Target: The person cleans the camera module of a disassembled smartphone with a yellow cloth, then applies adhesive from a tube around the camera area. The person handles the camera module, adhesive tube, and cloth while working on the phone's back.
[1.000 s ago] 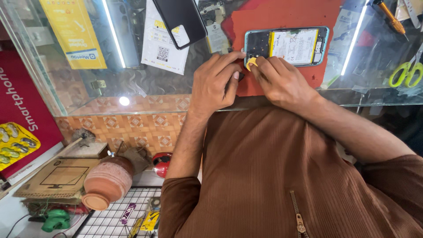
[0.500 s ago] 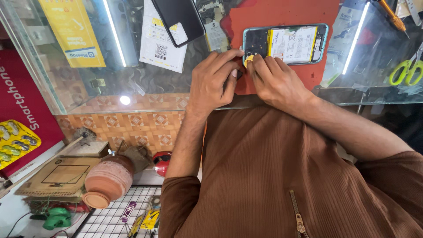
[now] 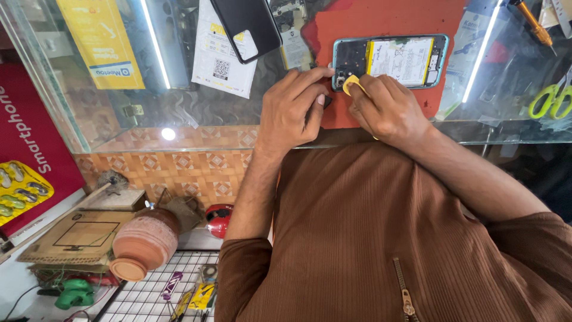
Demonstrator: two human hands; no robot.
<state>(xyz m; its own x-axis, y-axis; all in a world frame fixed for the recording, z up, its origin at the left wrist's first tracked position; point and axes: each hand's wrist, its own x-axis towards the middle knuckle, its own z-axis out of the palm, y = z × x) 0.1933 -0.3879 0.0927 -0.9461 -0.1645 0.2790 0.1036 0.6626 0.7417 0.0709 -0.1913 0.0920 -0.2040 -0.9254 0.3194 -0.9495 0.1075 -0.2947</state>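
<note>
Here the opened phone point(image 3: 390, 61) lies flat, back cover removed, on a red mat point(image 3: 393, 21) at the far edge of the glass table point(image 3: 179, 113). Its battery and circuit board are exposed inside a teal frame.

The left hand point(image 3: 295, 110) rests beside the phone's left end, index finger stretched to the frame corner near the camera module; the remaining fingers are curled in, holding nothing that can be made out. The right hand point(image 3: 387, 110) has its fingers closed in a pinch on a yellow pick point(image 3: 350, 84), the tip set against the phone's lower left corner.

Handling judgement: the phone is light and stiff but fragile in this state. Exposed connectors and the battery should not be pressed or bent. Take hold by the long edges of the frame only. The pick is thin, slightly flexible and apt to slip; grip it close to the tip.

Nearby on the table: a black back cover point(image 3: 247, 27) lying left of the mat, a white printed sheet point(image 3: 217, 65) partly under it, and green-handled scissors point(image 3: 548, 98) at the right edge.
</note>
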